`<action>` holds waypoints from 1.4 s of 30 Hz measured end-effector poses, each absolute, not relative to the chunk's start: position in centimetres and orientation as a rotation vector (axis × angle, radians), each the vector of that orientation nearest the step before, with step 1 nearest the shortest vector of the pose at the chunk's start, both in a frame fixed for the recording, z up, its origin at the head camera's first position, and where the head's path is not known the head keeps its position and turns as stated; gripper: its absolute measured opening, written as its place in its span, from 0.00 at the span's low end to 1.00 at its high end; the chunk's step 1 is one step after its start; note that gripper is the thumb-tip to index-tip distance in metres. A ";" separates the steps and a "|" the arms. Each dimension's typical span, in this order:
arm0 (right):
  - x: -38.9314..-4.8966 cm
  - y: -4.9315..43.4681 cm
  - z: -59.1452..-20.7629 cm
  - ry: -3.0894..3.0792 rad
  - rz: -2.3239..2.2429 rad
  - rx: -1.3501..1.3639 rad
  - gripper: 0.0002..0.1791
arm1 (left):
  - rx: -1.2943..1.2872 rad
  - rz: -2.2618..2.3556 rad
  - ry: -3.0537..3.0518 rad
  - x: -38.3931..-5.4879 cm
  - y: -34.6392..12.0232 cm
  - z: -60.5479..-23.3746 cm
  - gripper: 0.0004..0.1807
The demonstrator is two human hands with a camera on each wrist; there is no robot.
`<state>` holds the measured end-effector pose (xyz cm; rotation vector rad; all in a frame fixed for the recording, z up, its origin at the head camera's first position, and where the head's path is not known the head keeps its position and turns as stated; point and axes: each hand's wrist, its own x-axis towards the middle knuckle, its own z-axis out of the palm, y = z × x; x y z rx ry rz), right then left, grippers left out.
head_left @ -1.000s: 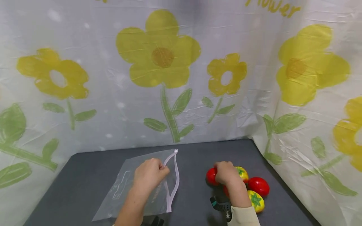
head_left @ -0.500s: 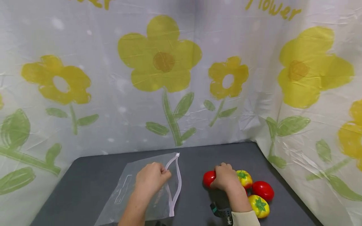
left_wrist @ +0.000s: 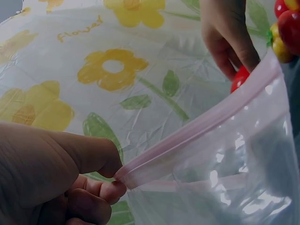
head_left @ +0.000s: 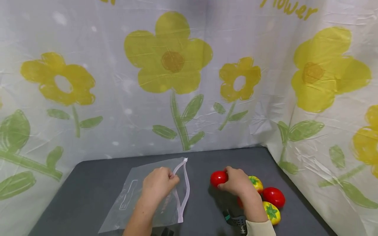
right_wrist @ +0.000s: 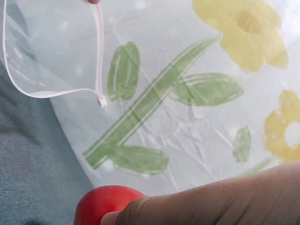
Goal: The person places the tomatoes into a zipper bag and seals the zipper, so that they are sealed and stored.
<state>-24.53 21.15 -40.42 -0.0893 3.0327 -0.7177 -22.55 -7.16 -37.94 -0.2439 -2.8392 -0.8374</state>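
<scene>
My left hand [head_left: 159,185] pinches the upper rim of a clear zip bag [head_left: 125,200] between thumb and finger. The bag's white zip edge [head_left: 187,188] gapes toward the right. In the left wrist view, the thumb and curled forefinger meet on the pinkish zip strip [left_wrist: 187,136]. My right hand [head_left: 237,182] grips a shiny red tomato [head_left: 218,178], thumb on its near side, with a shadow on the table below. The right wrist view shows the thumb pressed to the red tomato [right_wrist: 101,201], most of which lies below the frame.
Right of my right forearm lie a red tomato [head_left: 274,197] and two yellow ones with green star-shaped tops, one near [head_left: 272,213] and one farther [head_left: 256,183]. Another red one [head_left: 240,202] is partly hidden by the wrist. A flower-painted sheet [head_left: 118,114] walls the dark table [head_left: 200,209].
My right hand has drawn the red tomato a little leftward and up, away from the others. The left hand keeps its pinch on the bag, nearly still.
</scene>
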 end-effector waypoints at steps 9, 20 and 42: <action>-23.4 21.1 -38.7 3.121 -0.751 -0.105 0.34 | -0.260 -0.810 -2.843 -22.7 -6.7 -37.7 0.20; -22.6 20.2 -37.7 3.071 -1.017 -0.065 0.37 | -0.266 -0.800 -2.815 -22.7 -7.1 -37.6 0.20; -22.1 17.9 -36.9 3.065 -1.271 -0.103 0.41 | -0.246 -0.767 -2.829 -22.3 -7.2 -37.6 0.19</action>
